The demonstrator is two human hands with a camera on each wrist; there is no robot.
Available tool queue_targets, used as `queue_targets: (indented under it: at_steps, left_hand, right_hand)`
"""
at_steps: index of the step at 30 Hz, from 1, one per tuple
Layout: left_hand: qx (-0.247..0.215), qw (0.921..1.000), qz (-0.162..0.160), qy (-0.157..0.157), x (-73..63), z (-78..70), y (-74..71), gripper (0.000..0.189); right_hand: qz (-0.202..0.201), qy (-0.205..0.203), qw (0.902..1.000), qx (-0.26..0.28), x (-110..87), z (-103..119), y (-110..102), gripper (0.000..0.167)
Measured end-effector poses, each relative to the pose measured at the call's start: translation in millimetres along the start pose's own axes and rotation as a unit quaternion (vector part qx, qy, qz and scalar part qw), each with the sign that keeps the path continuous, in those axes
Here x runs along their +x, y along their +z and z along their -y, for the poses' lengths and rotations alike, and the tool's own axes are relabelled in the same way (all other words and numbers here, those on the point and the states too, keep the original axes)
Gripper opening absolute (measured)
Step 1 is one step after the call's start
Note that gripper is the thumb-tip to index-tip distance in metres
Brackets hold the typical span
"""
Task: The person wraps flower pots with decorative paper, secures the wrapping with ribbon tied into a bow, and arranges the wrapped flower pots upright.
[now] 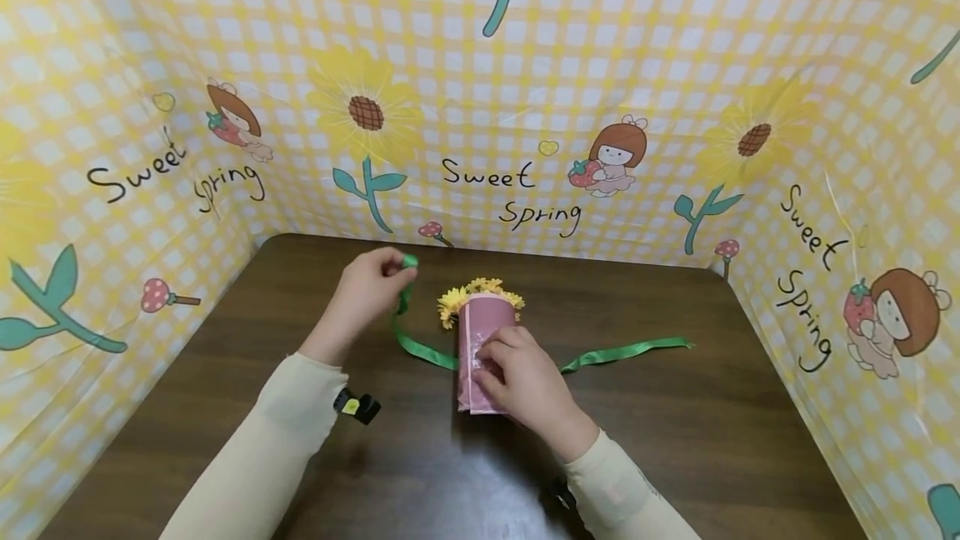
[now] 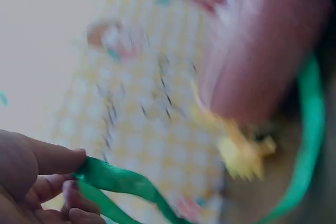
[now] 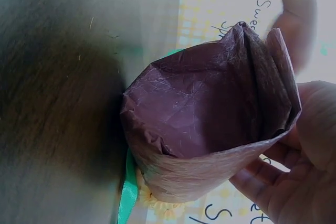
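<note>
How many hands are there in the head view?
2: the left hand pinches the green ribbon, and the right hand holds the pink wrapping.

Green ribbon [image 1: 630, 352]; pink wrapping [image 1: 491, 315]; yellow-checked cloth [image 1: 450, 73]

Dark brown table [image 1: 690, 448] beneath a pink-wrapped flower bundle [image 1: 491, 312] and part of a green ribbon [image 1: 630, 352]

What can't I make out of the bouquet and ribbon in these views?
Green ribbon, middle stretch: head view, hidden by the pink wrapper and right hand.
Ribbon strands hanging from the left hand: left wrist view, cut off by the bottom edge.
Yellow flowers: left wrist view, blurred; head view, partly hidden by the wrapper.
</note>
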State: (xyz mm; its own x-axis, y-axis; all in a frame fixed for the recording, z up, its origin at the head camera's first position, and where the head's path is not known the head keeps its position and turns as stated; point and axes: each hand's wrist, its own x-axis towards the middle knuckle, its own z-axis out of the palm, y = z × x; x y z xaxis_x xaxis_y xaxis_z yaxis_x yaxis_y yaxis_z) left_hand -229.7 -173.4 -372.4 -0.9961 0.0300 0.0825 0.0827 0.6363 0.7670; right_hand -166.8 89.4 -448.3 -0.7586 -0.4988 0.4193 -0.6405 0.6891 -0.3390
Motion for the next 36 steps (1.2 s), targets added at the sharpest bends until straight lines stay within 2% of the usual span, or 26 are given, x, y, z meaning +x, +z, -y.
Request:
queue_targets:
  at_steps: [3, 5, 6, 8, 10, 11, 12, 13, 14, 16, 19, 21, 23, 26, 30, 36]
  left_hand:
    - [-0.017, 0.9975, -0.005, 0.068, -0.1, -41.5, 13.1, 0.016]
    - [-0.039, 0.9914, 0.021, 0.123, -1.9, -67.3, 26.9, 0.015]
    - [-0.042, 0.9860, 0.051, 0.153, -4.1, -79.1, 34.4, 0.018]
    - [-0.027, 0.9706, 0.135, 0.198, -12.6, -99.9, 50.0, 0.035]
    - [-0.011, 0.9484, 0.212, 0.236, -25.4, -112.6, 65.5, 0.049]
    - [0.004, 0.9381, 0.237, 0.253, -33.3, -116.7, 71.3, 0.054]
    - [0.018, 0.9319, 0.246, 0.266, -41.5, -119.1, 75.6, 0.055]
    - [0.029, 0.9301, 0.237, 0.279, -48.6, -118.9, 79.0, 0.053]
    - [0.036, 0.9325, 0.212, 0.291, -54.5, -117.3, 81.7, 0.046]
    - [0.051, 0.9461, 0.135, 0.290, -62.5, -109.0, 84.2, 0.029]
    - [0.070, 0.9693, 0.033, 0.233, -68.4, -88.5, 87.8, 0.015]
    - [0.078, 0.9789, -0.002, 0.189, -70.6, -72.5, 92.9, 0.016]
    - [0.080, 0.9832, -0.016, 0.163, -73.2, -57.9, 97.8, 0.014]
    - [0.070, 0.9848, -0.021, 0.157, -75.4, -41.5, 105.7, 0.013]
    - [0.052, 0.9852, -0.015, 0.162, -77.5, -30.4, 113.3, 0.019]
    - [0.098, 0.9753, -0.010, 0.198, -79.9, -25.2, 118.1, 0.028]
  right_hand:
    - [-0.008, -0.006, 1.0000, 0.000, -0.1, 0, 1, 0.017]
    - [-0.017, -0.013, 0.9998, 0.000, -0.6, 0, 2, 0.016]
    - [-0.022, -0.018, 0.9996, 0.000, -0.6, 0, 3, 0.016]
    - [-0.034, -0.020, 0.9992, 0.003, -2.3, -1, 4, 0.019]
    - [-0.046, -0.018, 0.9988, 0.009, -4.0, 0, 6, 0.019]
    - [-0.050, -0.020, 0.9986, 0.001, -4.5, 1, 6, 0.018]
    - [-0.052, -0.021, 0.9984, -0.013, -4.6, 2, 7, 0.018]
    - [-0.050, -0.019, 0.9983, -0.021, -4.9, 3, 8, 0.019]
    - [-0.049, -0.016, 0.9984, -0.021, -4.9, 4, 8, 0.022]
    - [-0.040, -0.011, 0.9989, -0.023, -4.0, 5, 8, 0.023]
    - [-0.024, -0.011, 0.9996, -0.004, -2.1, 2, 4, 0.024]
    - [-0.015, -0.021, 0.9997, 0.005, -1.2, -1, 0, 0.020]
    - [-0.005, -0.038, 0.9992, 0.007, 0.5, -3, -4, 0.016]
    - [0.012, -0.043, 0.9985, 0.031, 2.3, -7, -9, 0.015]
    - [0.030, -0.029, 0.9972, 0.062, 3.8, -12, -13, 0.016]
    - [0.045, 0.017, 0.9905, 0.129, 5.1, -20, -18, 0.016]
